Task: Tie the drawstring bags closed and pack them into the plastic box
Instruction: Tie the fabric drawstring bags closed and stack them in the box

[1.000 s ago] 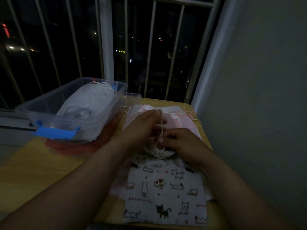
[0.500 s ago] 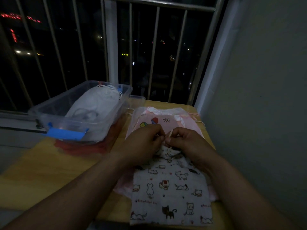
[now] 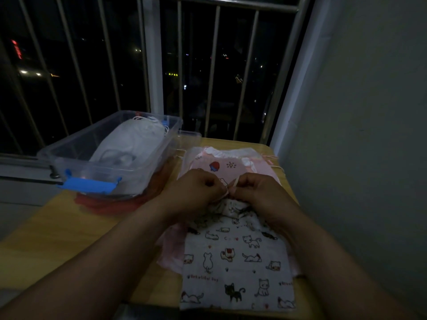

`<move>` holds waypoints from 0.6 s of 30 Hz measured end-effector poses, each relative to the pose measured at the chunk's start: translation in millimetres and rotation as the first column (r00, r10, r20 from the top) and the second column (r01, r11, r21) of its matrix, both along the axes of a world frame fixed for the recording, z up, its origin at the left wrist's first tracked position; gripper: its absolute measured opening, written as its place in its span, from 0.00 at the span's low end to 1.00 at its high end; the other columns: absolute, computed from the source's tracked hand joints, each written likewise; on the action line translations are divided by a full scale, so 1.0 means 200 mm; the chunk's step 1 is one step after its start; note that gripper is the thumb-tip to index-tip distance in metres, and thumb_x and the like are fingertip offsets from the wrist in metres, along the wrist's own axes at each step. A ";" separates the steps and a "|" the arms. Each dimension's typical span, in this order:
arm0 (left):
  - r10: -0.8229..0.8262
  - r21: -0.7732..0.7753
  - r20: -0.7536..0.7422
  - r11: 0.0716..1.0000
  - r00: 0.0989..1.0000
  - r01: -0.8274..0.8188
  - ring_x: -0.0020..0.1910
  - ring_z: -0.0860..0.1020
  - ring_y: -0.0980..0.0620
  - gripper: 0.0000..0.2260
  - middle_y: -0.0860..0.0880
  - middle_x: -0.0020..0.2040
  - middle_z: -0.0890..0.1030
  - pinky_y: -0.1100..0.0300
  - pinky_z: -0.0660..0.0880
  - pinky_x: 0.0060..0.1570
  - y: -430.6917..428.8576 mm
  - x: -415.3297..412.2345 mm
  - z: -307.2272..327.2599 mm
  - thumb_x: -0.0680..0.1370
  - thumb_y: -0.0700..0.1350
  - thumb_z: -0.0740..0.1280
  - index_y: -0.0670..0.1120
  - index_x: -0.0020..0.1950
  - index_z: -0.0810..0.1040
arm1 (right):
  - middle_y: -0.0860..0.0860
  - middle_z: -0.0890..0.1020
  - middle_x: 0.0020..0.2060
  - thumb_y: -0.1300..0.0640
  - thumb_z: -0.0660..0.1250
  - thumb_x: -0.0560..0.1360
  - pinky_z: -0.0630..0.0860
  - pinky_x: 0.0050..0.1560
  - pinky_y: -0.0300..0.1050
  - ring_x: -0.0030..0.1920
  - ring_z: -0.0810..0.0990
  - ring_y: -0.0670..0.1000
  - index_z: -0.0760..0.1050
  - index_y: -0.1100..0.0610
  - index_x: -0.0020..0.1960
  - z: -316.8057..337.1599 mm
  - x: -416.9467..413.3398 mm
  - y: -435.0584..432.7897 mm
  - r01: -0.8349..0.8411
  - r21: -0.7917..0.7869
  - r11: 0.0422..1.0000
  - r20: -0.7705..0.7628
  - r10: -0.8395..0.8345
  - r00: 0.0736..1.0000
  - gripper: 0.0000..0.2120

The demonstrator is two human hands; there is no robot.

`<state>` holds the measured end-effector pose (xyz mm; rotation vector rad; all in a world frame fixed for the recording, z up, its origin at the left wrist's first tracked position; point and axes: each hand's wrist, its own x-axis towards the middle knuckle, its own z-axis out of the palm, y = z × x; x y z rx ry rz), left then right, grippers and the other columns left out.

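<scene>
L hand (image 3: 196,192) & R hand (image 3: 258,192) both pinch the drawstring (image 3: 227,189) at gathered mouth of cat-print bag (image 3: 238,262). Clear plastic box (image 3: 69,158) w/ a white bag (image 3: 129,144) inside sits to the left

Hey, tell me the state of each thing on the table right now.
cat-print bag: mouth gathered, lying on pink bag.
drawstring: pinched by left hand and right hand.
plastic box: lid off, holding white bag.
pink bag: flat on table.

Both hands (image 3: 227,192) pinch drawstring (image 3: 231,187) at cat-print bag (image 3: 235,257) mouth; plastic box (image 3: 111,153) left.
</scene>
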<state>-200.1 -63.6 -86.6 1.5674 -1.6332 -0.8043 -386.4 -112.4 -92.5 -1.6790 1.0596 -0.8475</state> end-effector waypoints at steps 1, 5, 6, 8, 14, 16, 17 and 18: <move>-0.002 0.013 -0.030 1.000 1.000 0.003 0.50 0.84 0.44 0.09 0.48 0.45 0.86 0.41 0.80 0.57 0.00 0.00 0.00 0.80 0.48 0.70 0.46 0.45 0.87 | 0.59 0.86 0.46 0.62 0.73 0.76 0.82 0.48 0.43 0.49 0.85 0.58 0.83 0.64 0.47 0.00 -0.01 0.00 -0.005 -0.003 1.000 0.002 0.005 1.000 0.05; -0.041 0.011 -0.114 0.999 0.993 0.043 0.50 0.84 0.48 0.04 0.51 0.44 0.87 0.44 0.81 0.59 0.00 0.01 -0.02 0.78 0.45 0.74 0.47 0.45 0.86 | 0.57 0.87 0.44 0.62 0.72 0.77 0.81 0.42 0.37 0.42 0.85 0.51 0.83 0.63 0.47 0.02 -0.02 0.01 -0.018 -0.028 0.999 -0.029 0.017 0.999 0.04; -0.051 0.000 -0.123 0.999 0.991 0.052 0.49 0.84 0.48 0.03 0.50 0.44 0.86 0.45 0.81 0.59 0.00 0.01 -0.03 0.78 0.45 0.74 0.47 0.46 0.85 | 0.57 0.87 0.44 0.63 0.72 0.77 0.80 0.42 0.36 0.41 0.85 0.49 0.83 0.64 0.48 0.02 -0.02 0.01 -0.024 -0.022 0.999 -0.022 0.023 0.999 0.04; -0.070 -0.015 -0.133 0.998 0.989 0.068 0.47 0.84 0.51 0.04 0.50 0.45 0.86 0.46 0.82 0.58 0.00 0.01 -0.03 0.78 0.46 0.74 0.46 0.48 0.84 | 0.59 0.87 0.46 0.63 0.72 0.77 0.81 0.46 0.40 0.43 0.84 0.50 0.82 0.65 0.49 0.02 -0.03 0.01 -0.041 0.004 0.999 0.006 0.041 0.999 0.04; -0.110 0.021 -0.017 0.994 0.994 0.111 0.46 0.83 0.54 0.07 0.50 0.47 0.85 0.52 0.80 0.53 0.00 0.00 -0.03 0.80 0.52 0.72 0.49 0.50 0.83 | 0.59 0.86 0.45 0.61 0.71 0.78 0.80 0.46 0.40 0.44 0.84 0.52 0.83 0.62 0.47 0.03 -0.03 0.01 -0.075 -0.057 0.996 -0.054 0.072 0.996 0.05; -0.108 0.009 0.037 0.994 0.993 0.108 0.41 0.80 0.54 0.10 0.46 0.46 0.84 0.53 0.79 0.48 -0.01 0.00 -0.04 0.80 0.52 0.71 0.45 0.49 0.82 | 0.55 0.87 0.44 0.60 0.71 0.79 0.81 0.49 0.43 0.46 0.85 0.53 0.84 0.60 0.46 0.03 -0.02 0.02 -0.063 -0.139 0.988 -0.122 0.046 0.991 0.05; -0.107 0.006 0.054 0.994 0.993 0.107 0.40 0.79 0.54 0.11 0.44 0.46 0.83 0.54 0.78 0.46 -0.01 0.00 -0.04 0.80 0.52 0.71 0.43 0.49 0.82 | 0.53 0.87 0.44 0.59 0.71 0.79 0.81 0.51 0.47 0.46 0.85 0.53 0.84 0.58 0.46 0.02 -0.02 0.02 -0.059 -0.185 0.981 -0.158 0.029 0.987 0.05; -0.105 0.003 0.063 0.994 0.992 0.105 0.40 0.78 0.54 0.12 0.43 0.46 0.83 0.54 0.77 0.45 -0.01 0.00 -0.04 0.80 0.52 0.71 0.42 0.49 0.81 | 0.52 0.86 0.43 0.58 0.71 0.79 0.81 0.52 0.50 0.46 0.84 0.53 0.84 0.56 0.45 0.02 -0.01 0.02 -0.058 -0.223 0.973 -0.190 0.015 0.982 0.05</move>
